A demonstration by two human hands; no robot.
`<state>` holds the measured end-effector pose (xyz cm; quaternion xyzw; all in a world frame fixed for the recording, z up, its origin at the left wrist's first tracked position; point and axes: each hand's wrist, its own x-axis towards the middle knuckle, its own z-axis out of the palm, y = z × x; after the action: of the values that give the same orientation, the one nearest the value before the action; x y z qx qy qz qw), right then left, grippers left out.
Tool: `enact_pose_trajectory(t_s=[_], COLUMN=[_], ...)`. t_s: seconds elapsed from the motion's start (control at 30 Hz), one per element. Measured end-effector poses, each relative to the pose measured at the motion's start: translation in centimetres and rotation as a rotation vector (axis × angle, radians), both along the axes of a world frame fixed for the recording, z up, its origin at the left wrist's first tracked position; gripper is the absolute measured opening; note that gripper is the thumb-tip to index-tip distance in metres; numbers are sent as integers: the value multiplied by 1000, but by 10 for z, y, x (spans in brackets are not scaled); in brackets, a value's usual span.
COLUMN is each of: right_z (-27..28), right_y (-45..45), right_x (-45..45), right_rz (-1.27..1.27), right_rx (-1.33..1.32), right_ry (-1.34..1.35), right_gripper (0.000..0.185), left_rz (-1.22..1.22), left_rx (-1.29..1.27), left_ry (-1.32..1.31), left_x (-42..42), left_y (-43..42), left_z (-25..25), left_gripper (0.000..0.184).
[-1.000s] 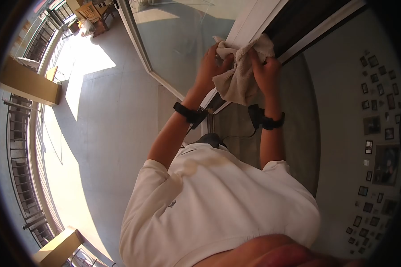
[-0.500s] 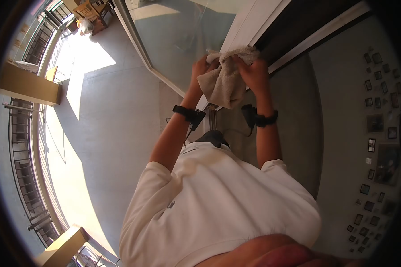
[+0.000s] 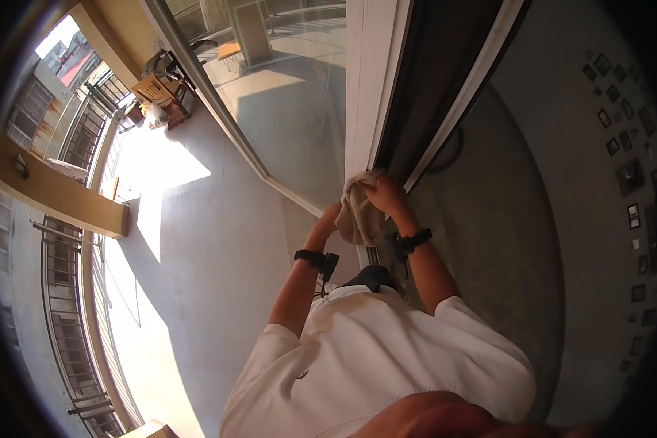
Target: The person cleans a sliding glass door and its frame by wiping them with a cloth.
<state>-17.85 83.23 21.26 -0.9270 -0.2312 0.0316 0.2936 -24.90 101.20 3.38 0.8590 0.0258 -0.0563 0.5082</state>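
Note:
A beige terry cloth point(image 3: 359, 220) hangs bunched between my two hands, against the lower part of the white door frame point(image 3: 367, 95). My right hand point(image 3: 387, 195) is closed on its upper right side, thumb over the folds. At its left edge is my left hand point(image 3: 330, 218), closed on the fabric, with most of its fingers hidden behind the cloth and the frame. Black bands with small devices circle both wrists.
Left of the frame stands a glass door panel point(image 3: 292, 124) with reflections. A dark opening point(image 3: 442, 80) lies to the right. Beyond the sunlit balcony floor point(image 3: 197, 219) are a railing point(image 3: 69, 321), a yellow pillar point(image 3: 66, 197) and a wooden chair point(image 3: 153, 91). Small frames hang on the right wall.
My view has tilted up, showing more of the door and balcony. Both hands and the cloth sit lower in view, and the hands are closer together with the cloth more bunched.

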Motion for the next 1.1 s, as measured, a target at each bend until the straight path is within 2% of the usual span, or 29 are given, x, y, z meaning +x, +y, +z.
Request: enact_pose_trajectory(t_s=[0.03,0.1,0.17,0.23,0.27,0.33,0.37,0.4,0.47,0.53,0.6,0.7,0.73,0.8,0.83,0.87,0.9,0.93,0.97,1.03,1.07,1.1], right_z=[-1,-2,14,10,8,5,5,6,-13,-37,-51,-61,-70,-91,-85,-72,-61,-46,-27,23,47,67], right_y=[-1,-1,-2,-2,0,-1,-3,-3,-9,-36,-61,-74,-79,-90,-90,-92,-99,-109,-120,-136,-139,-141], right_x=[-1,-12,-16,-20,-18,-16,-16,-14,-7,-11,-19,-15,-9,4,8,9,6,5,10,24,33,41], right_rz=[41,76,99,97,88,56,112,166,229,311,465,500,504,407,433,354,271,306,264,218,246,195], right_rx=[72,142,4,3,21,-61,-101,-138,-141,-182,-251,-370,-373,-160,-168,168,495,471,578,710,702,855], right_ry=[-84,-148,35,18,-18,-20,-4,11,15,19,-26,109,106,-6,-17,-35,-28,-10,-107,-355,-360,-385], right_gripper=[33,30,29,29,30,32,34,36,37,38,41,42,42,41,41,36,30,30,25,16,16,16], left_rz=[-205,-60,-192,-371,-464,-543,-530,-548,-1032,-1049,-1077,-1129,-1114,-1064,-1186,-1296,-1259,-1226,-1191,-907,-708,-503], left_rx=[229,852,780,812,755,453,210,215,564,554,553,481,502,506,481,453,437,411,388,392,453,513], left_ry=[-97,247,130,-43,-340,-720,-786,-790,-344,-441,-528,-274,-101,77,-114,-314,-316,-224,-140,-496,-699,-888], left_x=[-11,-60,-82,-86,-80,-62,-55,-47,-27,-20,-14,-21,-24,-31,-38,-39,-37,-45,-47,-37,-31,-25], left_y=[6,-39,-70,-110,-126,-166,-188,-209,-243,-272,-286,-292,-295,-305,-312,-311,-313,-292,-274,-259,-250,-240], left_z=[4,148,234,300,294,271,259,253,244,199,191,214,227,230,225,242,258,325,367,381,386,390], left_gripper=[36,23,23,20,17,17,20,20,29,30,33,42,45,49,52,55,55,49,43,38,36,33])
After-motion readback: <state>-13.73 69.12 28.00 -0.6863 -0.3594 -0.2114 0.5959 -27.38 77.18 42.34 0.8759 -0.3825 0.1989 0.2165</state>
